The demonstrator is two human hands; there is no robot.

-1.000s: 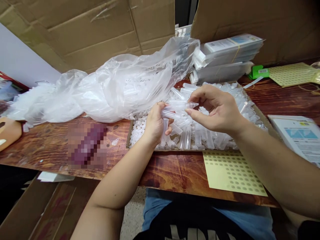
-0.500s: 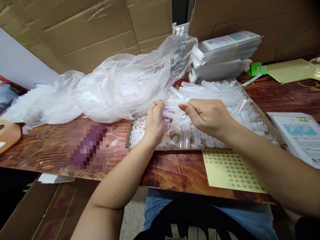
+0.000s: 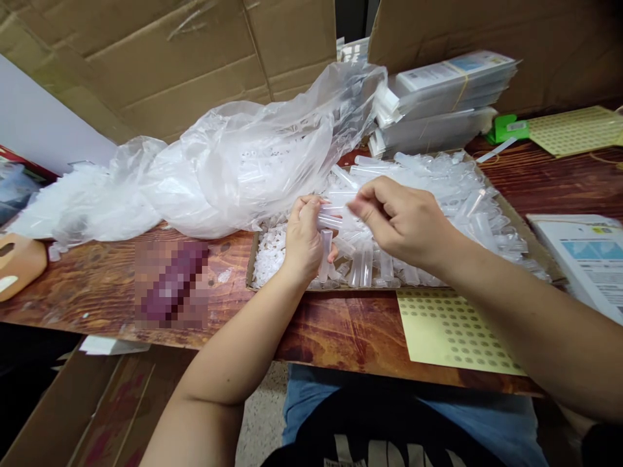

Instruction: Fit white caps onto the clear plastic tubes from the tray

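My left hand [image 3: 304,237] is closed around several clear plastic tubes [image 3: 331,221], which stick out to the right from its thumb and fingers. Just right of it, my right hand [image 3: 396,211] has thumb and fingertips pinched together at the far end of the tubes. Whatever lies between those fingertips is too small or hidden to make out. Both hands are above a shallow cardboard tray [image 3: 326,291] heaped with loose clear tubes [image 3: 360,266] on its right side. Small white plastic pieces [image 3: 269,256] fill its left corner.
A large clear plastic bag [image 3: 209,168] of white pieces lies behind the tray. Banded packs [image 3: 438,97] are stacked at the back. A yellow sticker sheet [image 3: 428,331] lies under my right forearm, with printed packaging [image 3: 584,253] farther right. A blurred maroon object [image 3: 175,282] rests left.
My right hand's fingers have shifted slightly and curl differently at the tube ends. My left hand keeps its hold on the tubes. The view has moved a little.
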